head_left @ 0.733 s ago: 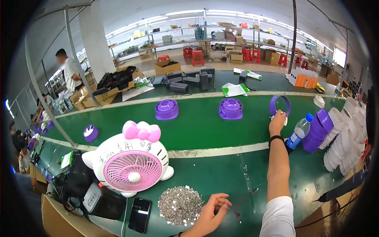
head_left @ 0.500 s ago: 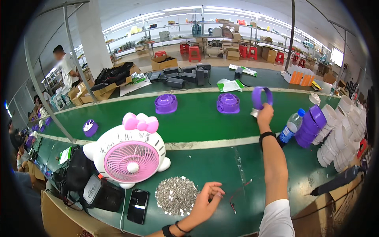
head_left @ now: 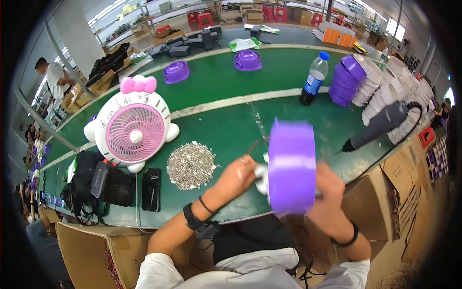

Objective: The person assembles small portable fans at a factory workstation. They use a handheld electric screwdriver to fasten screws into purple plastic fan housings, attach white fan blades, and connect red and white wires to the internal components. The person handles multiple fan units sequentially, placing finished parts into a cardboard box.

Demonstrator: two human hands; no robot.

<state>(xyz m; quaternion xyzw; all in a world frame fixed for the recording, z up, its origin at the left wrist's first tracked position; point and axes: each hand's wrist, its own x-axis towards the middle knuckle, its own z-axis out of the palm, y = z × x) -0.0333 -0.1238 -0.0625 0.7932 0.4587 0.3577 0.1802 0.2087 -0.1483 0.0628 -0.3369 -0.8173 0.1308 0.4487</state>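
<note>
- The landmark is the pink-and-white fan (head_left: 132,132) with a bow on top, standing upright on the green counter (head_left: 226,127).
- The purple plastic ring (head_left: 291,166) is held up to the right of the fan and nearer the person, slightly blurred.
- The right hand (head_left: 329,197), blurred and farther from the fan than the ring, is clamped on the ring's right side.
- The left hand (head_left: 236,176), between the fan and the ring, has bent fingers beside white pieces at the ring's left edge; whether it grips them cannot be told.
- A pile of small silvery parts (head_left: 191,165) lies near the fan, to its right and toward the person.
- A black phone (head_left: 151,190) lies just in front of the fan, on the person's side.
- Well to the fan's right are a blue-capped bottle (head_left: 315,79), a stack of purple housings (head_left: 345,82) and a dark handheld tool (head_left: 380,125).
- Purple round bases (head_left: 248,60) sit beyond the fan.
</note>
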